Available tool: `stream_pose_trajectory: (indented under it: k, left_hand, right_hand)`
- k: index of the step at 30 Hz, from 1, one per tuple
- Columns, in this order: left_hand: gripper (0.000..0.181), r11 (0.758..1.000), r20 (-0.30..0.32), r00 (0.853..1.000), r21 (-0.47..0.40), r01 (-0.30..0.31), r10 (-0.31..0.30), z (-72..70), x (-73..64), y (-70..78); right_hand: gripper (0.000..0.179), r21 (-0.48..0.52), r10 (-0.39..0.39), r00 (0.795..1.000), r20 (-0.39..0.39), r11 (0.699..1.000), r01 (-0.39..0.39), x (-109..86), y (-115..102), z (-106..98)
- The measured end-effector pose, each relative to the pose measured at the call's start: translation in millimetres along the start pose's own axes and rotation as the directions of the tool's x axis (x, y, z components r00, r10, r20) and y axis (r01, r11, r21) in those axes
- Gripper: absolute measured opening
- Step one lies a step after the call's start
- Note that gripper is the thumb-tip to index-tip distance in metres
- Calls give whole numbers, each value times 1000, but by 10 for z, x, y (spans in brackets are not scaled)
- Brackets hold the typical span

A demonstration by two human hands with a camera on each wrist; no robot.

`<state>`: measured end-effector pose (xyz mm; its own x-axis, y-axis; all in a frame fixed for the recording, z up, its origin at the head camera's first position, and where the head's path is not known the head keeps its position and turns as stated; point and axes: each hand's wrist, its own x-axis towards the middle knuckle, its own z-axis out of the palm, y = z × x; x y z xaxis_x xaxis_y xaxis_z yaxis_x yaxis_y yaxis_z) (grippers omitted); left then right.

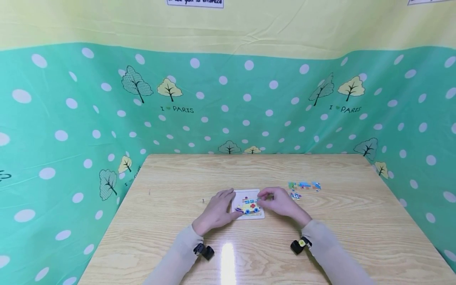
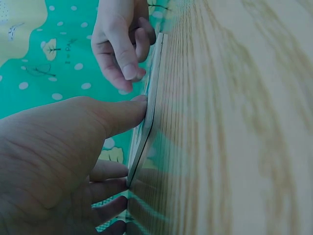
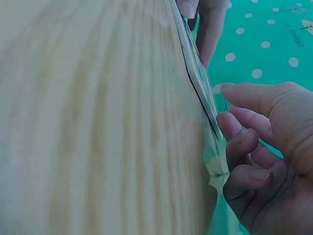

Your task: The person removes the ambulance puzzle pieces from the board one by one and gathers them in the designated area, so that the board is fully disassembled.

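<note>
A shallow jigsaw puzzle board lies on the table, partly filled with pieces that picture a yellow ambulance. My left hand rests at its left side. The thumb presses on the near part of the board, and the fairly straight fingers spread along the left edge. At the board's right edge, my right hand pinches a small puzzle piece between thumb and index finger. Its other fingers are curled. The piece is mostly hidden by the fingertips.
To the right of the board lie several loose puzzle pieces, with another loose piece nearer. The wooden table meets a green dotted cloth at the back and sides. A tiny dark speck sits left of the board.
</note>
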<state>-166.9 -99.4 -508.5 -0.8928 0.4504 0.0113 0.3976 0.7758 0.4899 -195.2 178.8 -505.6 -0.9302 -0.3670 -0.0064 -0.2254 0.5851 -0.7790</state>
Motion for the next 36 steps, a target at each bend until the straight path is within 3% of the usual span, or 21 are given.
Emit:
stream_pose_trajectory:
  k: [12,23,36]
  left_hand:
    - [84,1000,-4,1000,-5,-2,2,-2,1,-7]
    - [82,1000,-7,1000,-6,-7,7,-4,5,1]
    - [82,1000,4,1000,3,-1,1,1,2,0]
  right_hand:
    - [30,27,-28,997,78,999,26,105,-136,182]
    - [56,-13,-19,990,138,1000,21,178,-175,238]
    - [55,-46,-14,981,195,999,24,208,-228,221]
